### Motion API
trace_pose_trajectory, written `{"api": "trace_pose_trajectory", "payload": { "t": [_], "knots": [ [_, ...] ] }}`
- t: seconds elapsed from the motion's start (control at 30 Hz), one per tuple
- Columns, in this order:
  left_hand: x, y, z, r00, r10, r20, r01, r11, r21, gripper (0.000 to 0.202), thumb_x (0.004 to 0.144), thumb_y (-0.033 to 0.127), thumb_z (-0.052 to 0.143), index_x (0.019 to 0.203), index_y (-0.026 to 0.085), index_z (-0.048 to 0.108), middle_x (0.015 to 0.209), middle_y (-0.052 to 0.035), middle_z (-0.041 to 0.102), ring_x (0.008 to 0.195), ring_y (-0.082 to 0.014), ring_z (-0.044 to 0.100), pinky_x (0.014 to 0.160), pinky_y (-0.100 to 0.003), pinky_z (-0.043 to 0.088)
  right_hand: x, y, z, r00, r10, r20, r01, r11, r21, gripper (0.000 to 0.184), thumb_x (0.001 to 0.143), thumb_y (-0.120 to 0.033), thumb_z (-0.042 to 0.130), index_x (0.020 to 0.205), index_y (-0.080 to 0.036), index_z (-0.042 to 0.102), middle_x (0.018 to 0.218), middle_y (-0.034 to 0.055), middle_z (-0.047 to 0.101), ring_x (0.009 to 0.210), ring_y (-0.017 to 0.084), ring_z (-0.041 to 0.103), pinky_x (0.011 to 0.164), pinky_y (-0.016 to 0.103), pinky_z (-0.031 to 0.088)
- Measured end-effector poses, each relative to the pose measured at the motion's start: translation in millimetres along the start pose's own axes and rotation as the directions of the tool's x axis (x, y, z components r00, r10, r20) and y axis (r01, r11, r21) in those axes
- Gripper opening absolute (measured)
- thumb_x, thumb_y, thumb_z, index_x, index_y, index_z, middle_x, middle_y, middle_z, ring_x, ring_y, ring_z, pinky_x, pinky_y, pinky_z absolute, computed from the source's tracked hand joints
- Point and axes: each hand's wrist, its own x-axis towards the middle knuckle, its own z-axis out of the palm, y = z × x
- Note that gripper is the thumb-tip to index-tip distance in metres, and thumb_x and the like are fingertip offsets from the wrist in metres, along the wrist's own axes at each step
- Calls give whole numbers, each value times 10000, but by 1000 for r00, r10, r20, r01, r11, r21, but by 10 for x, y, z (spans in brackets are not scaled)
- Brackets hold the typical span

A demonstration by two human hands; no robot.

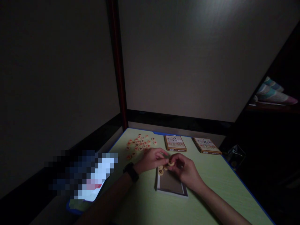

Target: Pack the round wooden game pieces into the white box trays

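My right hand (185,168) pinches a round xiangqi piece (171,163) between thumb and fingers, just above a shallow open box (171,183). Inside the box's far left corner lie a few more xiangqi pieces (161,172), partly covered by my hands. My left hand (153,158), with a dark watch on its wrist, hovers at the box's far left side. Its thumb and forefinger are apart, their tips close to the piece in my right hand. Beyond the left hand, several loose xiangqi pieces (140,143) with red or dark characters are scattered on the green table.
Two flat printed boxes (175,143) (206,146) lie at the table's back edge. A lit screen (98,178), blurred out in part, is at the left edge. Wall panels rise behind the table (222,184). A dark box (235,156) stands beyond its right edge.
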Motion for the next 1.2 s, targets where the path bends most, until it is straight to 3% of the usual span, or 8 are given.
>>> {"api": "trace_pose_trajectory", "payload": {
  "t": [0.17, 0.27, 0.47, 0.7, 0.83, 0.97, 1.07, 1.2],
  "knots": [
    [7, 2, 24, 995, -47, 83, 55, 994, -98, 561, 660, 509, 819, 1025, 137, 609, 728, -23, 687, 670, -148, 653, 622, -250, 467, -35, -46, 84, 989, -140, -40, 134, 983, -124, 163, 829, -271, 683, 780, -213, 539, 808, 35, 619, 743, 180, 590, 641, 277, 467],
    [16, -8, 4, 994, -64, 84, 71, 993, -90, 575, 630, 509, 839, 1010, 146, 605, 682, 7, 657, 609, -121, 616, 568, -225, 430, -54, -54, 91, 990, -138, -19, 133, 979, -153, 166, 823, -263, 696, 788, -214, 542, 798, 26, 611, 720, 175, 582, 624, 271, 465],
    [1, 27, -125, 977, -99, 189, 110, 993, -45, 606, 632, 445, 855, 1087, 146, 589, 699, 15, 658, 619, -115, 618, 583, -215, 426, -72, -110, 24, 971, -205, 120, 221, 966, -131, 168, 873, -235, 655, 1039, -213, 647, 995, 75, 667, 883, 201, 632, 767, 314, 519],
    [-22, 45, -208, 951, -105, 289, 107, 994, 8, 629, 681, 421, 827, 1193, 158, 573, 727, 8, 665, 654, -127, 628, 617, -230, 444, -85, -181, 12, 946, -203, 252, 253, 950, -185, 183, 900, -195, 604, 1067, -208, 678, 1037, 86, 666, 945, 205, 637, 831, 317, 528],
    [35, -29, -233, 990, -34, 136, 16, 991, 130, 458, 771, 476, 728, 1059, 134, 628, 657, 19, 613, 586, -111, 554, 537, -211, 378, -107, -154, 18, 955, -184, 234, 258, 905, -338, 137, 880, -236, 637, 1000, -182, 675, 995, 99, 656, 910, 230, 627, 801, 347, 529],
    [85, -112, -250, 1000, 12, -19, -5, 947, 321, 370, 868, 499, 568, 838, 139, 651, 612, 19, 567, 567, -114, 505, 522, -221, 353, -118, -111, 62, 930, -170, 327, 322, 806, -497, 115, 891, -248, 623, 955, -166, 673, 940, 97, 674, 861, 242, 625, 759, 358, 527],
    [76, -120, -237, 999, -10, -38, 25, 901, 433, 347, 888, 450, 527, 768, 149, 650, 598, 18, 583, 574, -117, 514, 541, -218, 358, -112, -86, 122, 909, -181, 374, 372, 755, -540, 125, 886, -256, 643, 951, -155, 676, 929, 98, 691, 867, 245, 632, 765, 357, 527],
    [35, -47, -205, 997, -76, 33, 49, 860, 508, 379, 904, 376, 480, 640, 148, 628, 563, 15, 591, 539, -102, 502, 553, -211, 356, -98, -64, 183, 898, -193, 396, 401, 729, -555, 139, 870, -269, 680, 939, -148, 686, 902, 95, 702, 855, 240, 646, 757, 344, 528]
  ]
}}
